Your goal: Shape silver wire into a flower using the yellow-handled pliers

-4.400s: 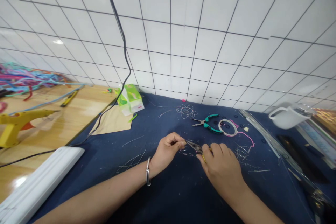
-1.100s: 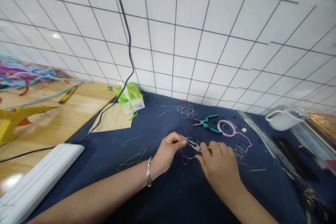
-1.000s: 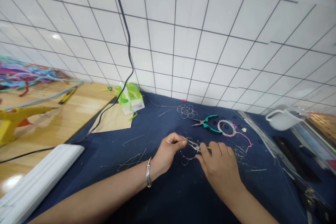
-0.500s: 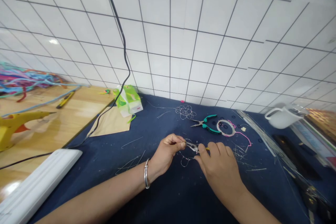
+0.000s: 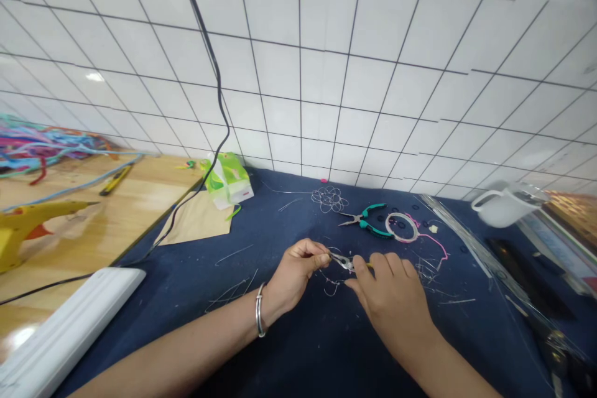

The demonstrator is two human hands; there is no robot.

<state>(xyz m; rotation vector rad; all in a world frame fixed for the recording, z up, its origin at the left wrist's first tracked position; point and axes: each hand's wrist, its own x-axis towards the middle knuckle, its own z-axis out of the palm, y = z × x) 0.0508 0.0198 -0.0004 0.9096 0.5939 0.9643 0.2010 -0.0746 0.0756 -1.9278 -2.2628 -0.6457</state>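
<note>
My left hand [image 5: 298, 270], a silver bangle on its wrist, pinches a thin bent wire piece [image 5: 330, 283] over the dark blue cloth [image 5: 196, 273]. My right hand [image 5: 394, 301] is closed round small yellow-handled pliers [image 5: 347, 262], whose jaws meet the wire at my left fingertips. Loose wire curls hang just below the jaws. Behind the hands lie teal-handled pliers [image 5: 368, 221], a wire flower shape [image 5: 329, 199] and a clear tape ring [image 5: 402, 227] with a pink cord [image 5: 436, 245].
Wire offcuts litter the cloth. A green tissue pack [image 5: 228, 179] and brown paper [image 5: 198, 221] lie left. A yellow glue gun [image 5: 28, 224], black cable [image 5: 205, 74], coloured cords [image 5: 41, 143] and white strip [image 5: 65, 329] sit further left. A white cup [image 5: 506, 205] and clear sheet [image 5: 494, 261] lie right.
Both hands stay at the same spot; the pliers and wire shift only slightly between them. The view has drifted a little.
</note>
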